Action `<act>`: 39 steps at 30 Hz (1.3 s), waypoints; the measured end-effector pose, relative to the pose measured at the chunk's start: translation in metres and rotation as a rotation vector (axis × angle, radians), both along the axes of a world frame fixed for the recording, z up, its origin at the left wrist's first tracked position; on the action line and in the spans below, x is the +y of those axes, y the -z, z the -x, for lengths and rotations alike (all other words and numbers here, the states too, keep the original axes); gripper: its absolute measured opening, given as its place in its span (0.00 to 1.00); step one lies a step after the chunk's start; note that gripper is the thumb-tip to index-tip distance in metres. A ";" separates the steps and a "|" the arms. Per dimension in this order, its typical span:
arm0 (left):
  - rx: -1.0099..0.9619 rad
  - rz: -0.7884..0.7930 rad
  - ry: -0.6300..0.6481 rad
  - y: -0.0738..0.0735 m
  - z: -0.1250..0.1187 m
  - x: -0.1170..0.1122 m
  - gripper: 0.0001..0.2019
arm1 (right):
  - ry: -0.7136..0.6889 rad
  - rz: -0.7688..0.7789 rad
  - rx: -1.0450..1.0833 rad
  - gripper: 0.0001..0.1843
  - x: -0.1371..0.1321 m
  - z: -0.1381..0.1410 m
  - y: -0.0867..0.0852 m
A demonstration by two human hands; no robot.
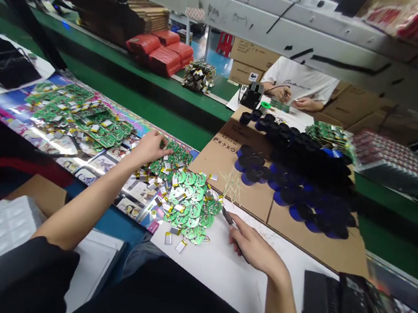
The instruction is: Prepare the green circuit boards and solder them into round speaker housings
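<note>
My left hand (151, 148) is over a heap of green circuit boards (180, 156), its fingers curled down at the boards. What lies between the fingertips is too small to make out. My right hand (251, 242) is closed around a slim black tool (227, 215), whose kind I cannot tell. The tool's tip points at the right edge of overlapping round green boards (189, 201) in front of me. Small silver battery cells with yellow ends lie among these boards. One loose battery cell (180, 246) rests on the white sheet (229, 272) near my body.
A larger pile of boards (80, 113) lies at left. Many black and blue round parts (302, 193) cover the cardboard (253, 199) at right, beside pale thin strips (231, 187). A grey beam (218, 6) crosses above. Opposite, a person (301, 86) in a white shirt works.
</note>
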State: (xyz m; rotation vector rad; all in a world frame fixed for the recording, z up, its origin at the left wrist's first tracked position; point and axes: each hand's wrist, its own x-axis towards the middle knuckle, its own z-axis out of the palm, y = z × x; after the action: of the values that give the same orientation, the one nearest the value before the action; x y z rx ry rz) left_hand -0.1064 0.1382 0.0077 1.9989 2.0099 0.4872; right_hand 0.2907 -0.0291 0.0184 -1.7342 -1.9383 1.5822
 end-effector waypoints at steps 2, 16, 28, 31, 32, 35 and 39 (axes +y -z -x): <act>-0.064 0.002 -0.011 -0.001 -0.001 -0.003 0.22 | 0.014 -0.005 0.018 0.28 -0.004 0.001 -0.001; -0.821 -0.535 -0.131 -0.048 -0.003 -0.076 0.16 | 0.201 -0.251 0.214 0.26 -0.008 0.024 -0.018; -1.375 0.007 -0.036 -0.016 -0.128 -0.136 0.15 | 0.254 -0.530 0.130 0.26 -0.011 0.038 -0.038; -1.376 0.010 -0.032 -0.014 -0.133 -0.137 0.16 | 0.254 -0.531 0.102 0.25 -0.016 0.032 -0.037; -1.362 0.013 -0.025 -0.014 -0.133 -0.137 0.16 | 0.252 -0.532 0.100 0.25 -0.017 0.030 -0.037; -1.323 0.015 0.002 -0.016 -0.133 -0.138 0.15 | 0.249 -0.539 0.105 0.25 -0.018 0.028 -0.037; -1.315 -0.008 0.017 -0.017 -0.132 -0.140 0.15 | 0.247 -0.547 0.110 0.26 -0.019 0.027 -0.034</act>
State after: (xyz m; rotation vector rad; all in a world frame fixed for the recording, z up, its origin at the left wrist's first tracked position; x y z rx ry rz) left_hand 0.0251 -0.0013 0.0250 1.0726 1.1026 1.3274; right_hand 0.2632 -0.0478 0.0519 -1.5391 -1.7930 0.9264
